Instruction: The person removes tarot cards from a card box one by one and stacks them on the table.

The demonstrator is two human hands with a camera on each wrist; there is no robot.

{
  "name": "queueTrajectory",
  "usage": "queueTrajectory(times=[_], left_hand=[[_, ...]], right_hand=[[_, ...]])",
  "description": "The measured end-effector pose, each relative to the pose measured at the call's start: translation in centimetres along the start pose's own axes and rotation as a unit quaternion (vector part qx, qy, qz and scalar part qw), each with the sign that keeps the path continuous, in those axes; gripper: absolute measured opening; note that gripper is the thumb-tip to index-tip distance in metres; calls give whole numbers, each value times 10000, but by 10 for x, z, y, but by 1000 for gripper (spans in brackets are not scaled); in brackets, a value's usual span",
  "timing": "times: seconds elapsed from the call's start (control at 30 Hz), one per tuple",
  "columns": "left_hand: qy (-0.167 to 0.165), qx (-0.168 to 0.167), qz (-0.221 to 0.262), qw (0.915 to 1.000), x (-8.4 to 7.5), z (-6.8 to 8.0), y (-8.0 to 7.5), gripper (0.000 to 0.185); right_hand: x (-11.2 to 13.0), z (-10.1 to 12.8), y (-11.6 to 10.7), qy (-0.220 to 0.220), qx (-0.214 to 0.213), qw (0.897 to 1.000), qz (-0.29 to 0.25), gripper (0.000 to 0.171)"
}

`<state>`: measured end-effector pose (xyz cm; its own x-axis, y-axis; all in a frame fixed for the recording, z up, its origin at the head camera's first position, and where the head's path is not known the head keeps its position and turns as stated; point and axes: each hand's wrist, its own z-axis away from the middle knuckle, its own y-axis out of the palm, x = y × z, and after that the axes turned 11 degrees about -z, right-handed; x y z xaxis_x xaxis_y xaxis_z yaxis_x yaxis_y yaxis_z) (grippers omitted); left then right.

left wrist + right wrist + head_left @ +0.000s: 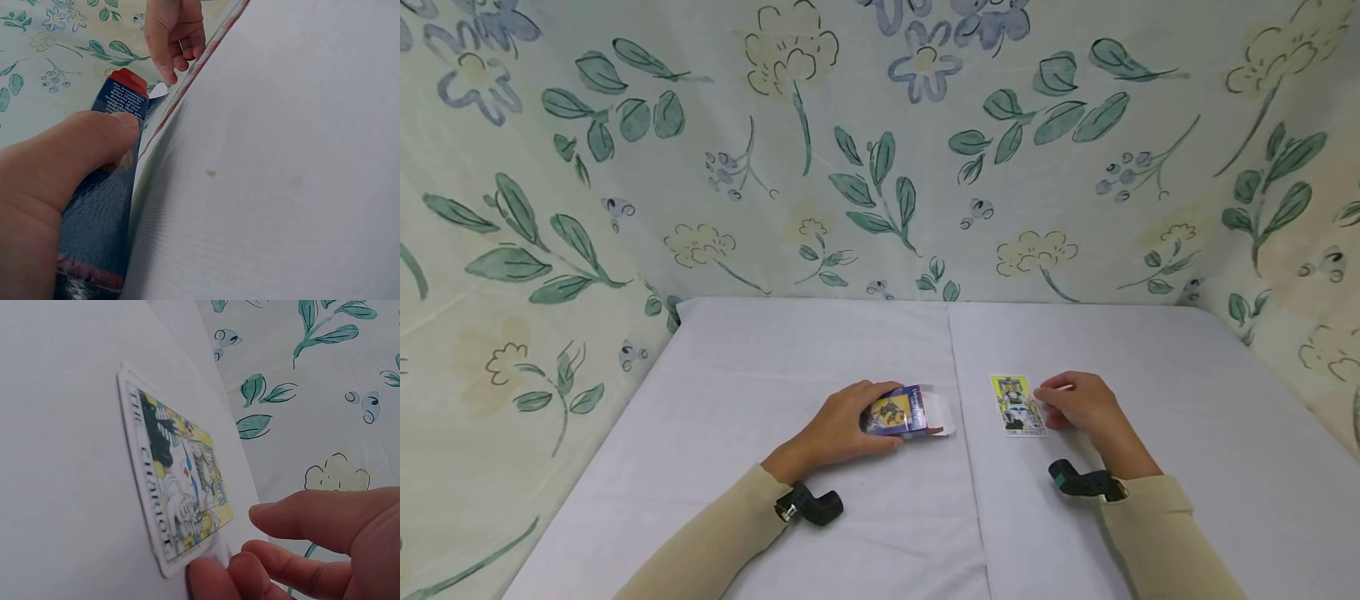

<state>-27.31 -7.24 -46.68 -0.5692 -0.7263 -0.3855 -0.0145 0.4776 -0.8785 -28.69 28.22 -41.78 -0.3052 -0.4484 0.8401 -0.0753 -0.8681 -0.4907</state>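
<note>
On the white cloth my left hand [842, 421] grips a blue tarot card box [891, 412], its thumb along the near side. The box lies with a picture facing up and its white end flap open towards the right. In the left wrist view the thumb presses the box's dark blue side [94, 215], which has white print. A tarot card [1018, 407], labelled The Chariot, lies face up to the right. My right hand [1081, 404] is at its right edge, fingers loosely bent. In the right wrist view the thumb stands apart from the card [181, 478]; lower fingertips are by its edge.
White cloth [775, 350] covers the table, with a crease running front to back between box and card. Floral curtains [880, 183] hang behind the table and at both sides. Each wrist wears a black camera mount [820, 506].
</note>
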Motion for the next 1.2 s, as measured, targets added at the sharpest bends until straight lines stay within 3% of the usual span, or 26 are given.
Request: queueTrajectory(times=[0.23,0.67,1.2], left_hand=[[-20,21,-27,10000,0,0,0,76],[-63,75,29,9999,-2,0,-2,76],[-100,109,-22,9999,-3,0,-3,76]], right_hand=[[-2,-2,1,111,127,9999,-33,36],[-4,0,8,-125,36,9996,234,35],[-5,-3,10,-82,-81,9997,194,32]])
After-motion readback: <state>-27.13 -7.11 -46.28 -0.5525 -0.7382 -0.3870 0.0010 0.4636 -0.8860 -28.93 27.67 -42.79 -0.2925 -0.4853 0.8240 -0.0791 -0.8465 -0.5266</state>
